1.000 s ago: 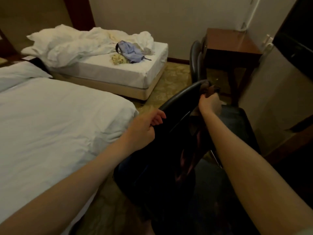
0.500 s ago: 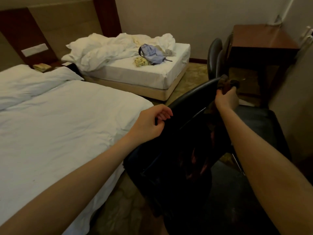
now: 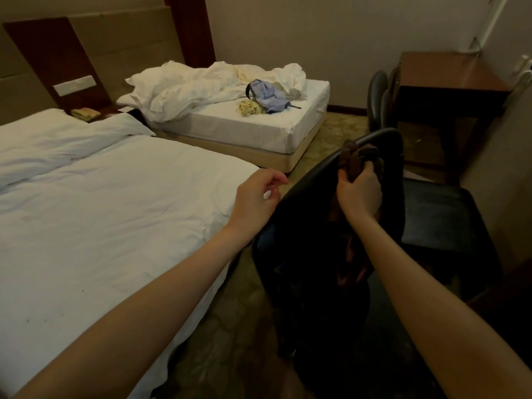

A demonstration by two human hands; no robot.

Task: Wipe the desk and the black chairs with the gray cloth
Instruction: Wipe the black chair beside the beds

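Observation:
A black chair (image 3: 311, 214) stands in front of me with its back toward me. My right hand (image 3: 359, 194) grips a dark bunched cloth (image 3: 361, 155) against the top rim of the chair's back. My left hand (image 3: 257, 202) hovers just left of the chair back, fingers loosely curled, holding nothing. A second black chair (image 3: 377, 96) stands farther off beside the brown wooden desk (image 3: 443, 73) in the right corner.
A white bed (image 3: 86, 214) lies close on my left. A second bed (image 3: 259, 122) with rumpled bedding, a blue bag (image 3: 266, 95) and a yellow bundle stands behind. Patterned carpet runs between the beds and chairs. A wall (image 3: 501, 156) is on the right.
My left hand has come off the chair back and now hangs beside it. My right hand with the cloth has stayed on the top rim. The camera has turned left.

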